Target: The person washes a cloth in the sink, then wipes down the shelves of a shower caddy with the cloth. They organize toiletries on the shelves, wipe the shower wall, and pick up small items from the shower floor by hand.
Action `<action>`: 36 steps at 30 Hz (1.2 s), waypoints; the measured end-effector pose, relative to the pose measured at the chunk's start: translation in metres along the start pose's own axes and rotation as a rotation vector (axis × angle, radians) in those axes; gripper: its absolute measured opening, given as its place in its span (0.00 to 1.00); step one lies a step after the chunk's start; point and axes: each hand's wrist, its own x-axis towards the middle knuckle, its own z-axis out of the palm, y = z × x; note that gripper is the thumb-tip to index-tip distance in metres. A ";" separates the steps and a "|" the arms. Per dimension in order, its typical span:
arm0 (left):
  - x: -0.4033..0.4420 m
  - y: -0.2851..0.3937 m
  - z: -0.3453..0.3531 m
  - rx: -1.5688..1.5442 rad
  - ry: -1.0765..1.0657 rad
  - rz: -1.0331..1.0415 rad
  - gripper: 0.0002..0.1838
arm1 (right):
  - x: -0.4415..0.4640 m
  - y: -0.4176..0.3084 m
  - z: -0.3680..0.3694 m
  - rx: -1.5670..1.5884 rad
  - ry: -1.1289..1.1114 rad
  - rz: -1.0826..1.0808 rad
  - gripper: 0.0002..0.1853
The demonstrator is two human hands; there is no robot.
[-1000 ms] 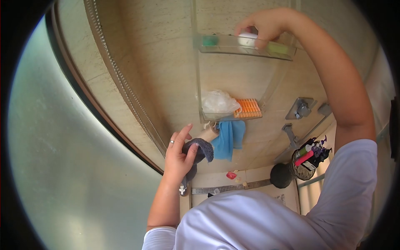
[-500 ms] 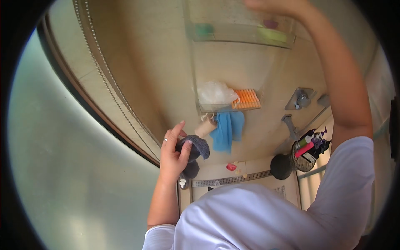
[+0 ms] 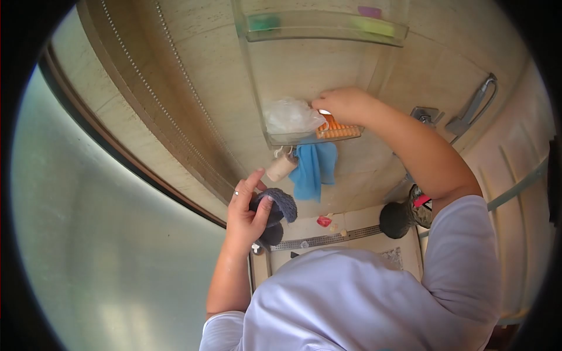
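My left hand (image 3: 243, 210) is closed around a dark grey-blue cloth (image 3: 282, 203) with a fuzzy surface, part of which hangs below the fingers. At the lower clear shelf (image 3: 278, 140), my right hand (image 3: 345, 105) reaches in with its fingers bent together. A small white item (image 3: 324, 112) shows under those fingertips; its kind is too small to tell. Just left of that hand sits a crumpled clear plastic bag (image 3: 290, 116), and right below it lies an orange ridged object (image 3: 336, 128). A blue cloth (image 3: 314, 169) and a beige cylindrical item (image 3: 281, 166) hang beneath the shelf.
The upper clear shelf (image 3: 328, 29) holds green, yellow-green and purple things. A shower handset (image 3: 475, 104) and a wall valve (image 3: 426, 115) are at right. Below stand a dark basket (image 3: 395, 220) and a floor drain (image 3: 328, 238). Frosted glass (image 3: 105, 222) fills the left side.
My right hand has come down from the upper shelf to the lower one, beside the plastic bag. The left hand still holds the grey cloth in nearly the same place.
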 end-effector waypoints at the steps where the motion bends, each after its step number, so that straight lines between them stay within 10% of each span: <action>1: -0.001 0.000 0.000 0.014 -0.007 0.006 0.25 | 0.002 0.000 0.006 -0.019 0.027 0.011 0.16; 14: -0.009 -0.007 0.004 0.023 0.023 0.013 0.25 | -0.004 0.007 -0.021 0.188 -0.247 0.081 0.25; 26: -0.007 -0.003 0.004 0.023 -0.001 -0.029 0.25 | -0.091 -0.009 -0.206 0.274 0.422 0.128 0.22; 29: -0.004 -0.001 0.005 0.039 -0.020 0.003 0.25 | -0.067 -0.011 -0.242 -0.262 0.011 0.365 0.28; 36: -0.008 -0.007 0.002 0.005 0.017 0.011 0.24 | -0.041 -0.013 -0.240 -0.411 -0.308 0.340 0.33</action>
